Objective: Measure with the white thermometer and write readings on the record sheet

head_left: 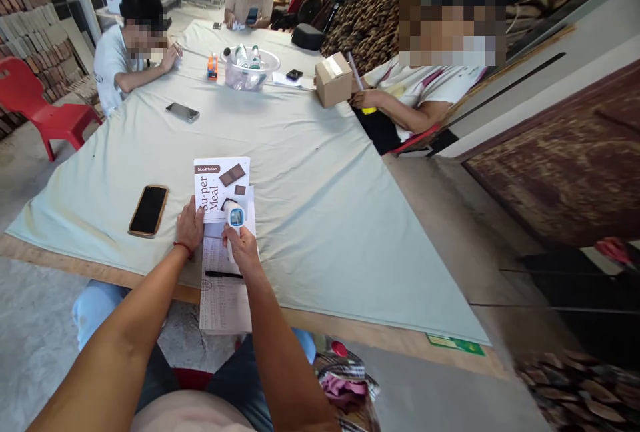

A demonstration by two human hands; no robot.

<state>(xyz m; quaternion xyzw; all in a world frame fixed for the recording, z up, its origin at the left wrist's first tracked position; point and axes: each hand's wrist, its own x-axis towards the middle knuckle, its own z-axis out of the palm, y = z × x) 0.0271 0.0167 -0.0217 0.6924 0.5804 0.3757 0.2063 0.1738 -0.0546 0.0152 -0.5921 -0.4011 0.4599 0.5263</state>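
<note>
My left hand [189, 225], with a red cord at the wrist, grips the lower left edge of a white box [213, 165] printed "Su-per Meal" and "NutriMotion". In my right hand [243, 249] is a white infrared thermometer [234, 214] with a blue-rimmed display, held over the box's lower right corner. Beneath the box and my right hand lie printed papers [225, 309], which hang past the table's near edge. A black pen [223, 275] rests across them. The phone [149, 210] with a gold-coloured case lies left of my left hand.
A pale cloth [350, 239] covers the table. Farther back are another phone [183, 112], a clear basin [235, 79] of bottles, an orange item [213, 67] and a cardboard box [333, 82]. People sit around the table. A red chair [47, 109] stands left.
</note>
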